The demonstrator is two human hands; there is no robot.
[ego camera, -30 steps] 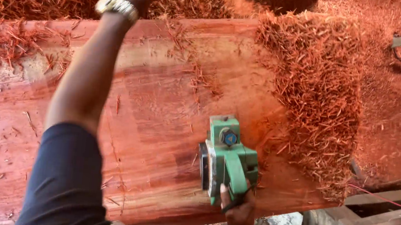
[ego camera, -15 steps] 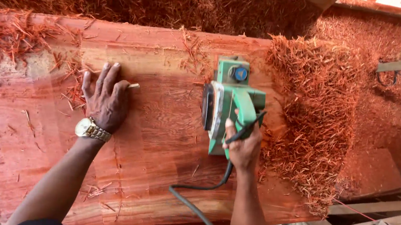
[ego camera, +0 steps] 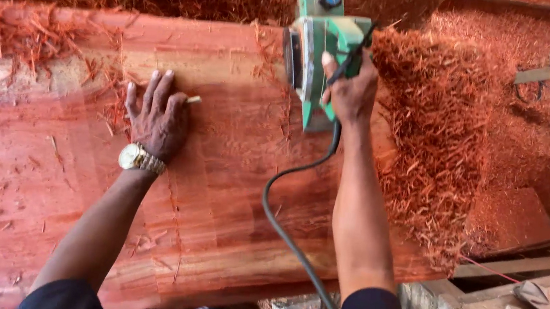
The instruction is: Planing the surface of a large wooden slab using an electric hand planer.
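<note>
planer (ego camera: 321, 40): green, blue knob | cord (ego camera: 287, 231): black | slab (ego camera: 230, 191): reddish, streaked | shavings (ego camera: 427, 136): orange-red | watch (ego camera: 135, 157): gold

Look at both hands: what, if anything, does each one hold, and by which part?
The right hand grips the green electric planer by its top handle. The left hand holds nothing; it lies flat, palm down, on the reddish wooden slab.

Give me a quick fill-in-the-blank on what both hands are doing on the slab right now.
1. The right hand grips the handle of a ____ planer.
2. The left hand lies ____ on the slab, fingers spread.
3. A gold ____ sits on the left wrist.
4. The black cord runs from the planer back past the ____ arm.

Missing words: green; flat; watch; right
</note>
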